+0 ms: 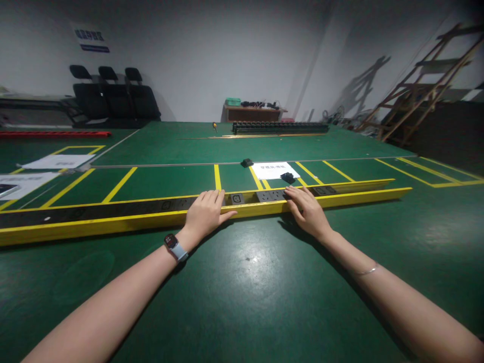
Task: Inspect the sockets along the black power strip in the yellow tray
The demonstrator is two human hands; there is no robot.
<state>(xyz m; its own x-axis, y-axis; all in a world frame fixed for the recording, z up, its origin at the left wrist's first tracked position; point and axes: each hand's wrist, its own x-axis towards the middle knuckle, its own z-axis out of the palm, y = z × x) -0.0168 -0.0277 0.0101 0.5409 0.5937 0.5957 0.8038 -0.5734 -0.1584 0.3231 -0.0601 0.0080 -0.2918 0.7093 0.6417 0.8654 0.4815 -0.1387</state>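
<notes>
My left hand (204,212), thumb spread, lies on one long yellow channel (260,208). My right hand (308,212) touches it; I can't tell if it's pinching. The channel sits on a shiny green surface (257,287), two small black lumps (247,163) behind.

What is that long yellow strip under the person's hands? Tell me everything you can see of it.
The yellow channel looks like painted metal: long, straight and open on top, with two raised walls. Black socket modules sit inside, with a gap between some. It lies across the green surface; its left end runs out of the picture, its right end shows. The left hand lies over it, and the right hand reaches over its near wall.
</notes>
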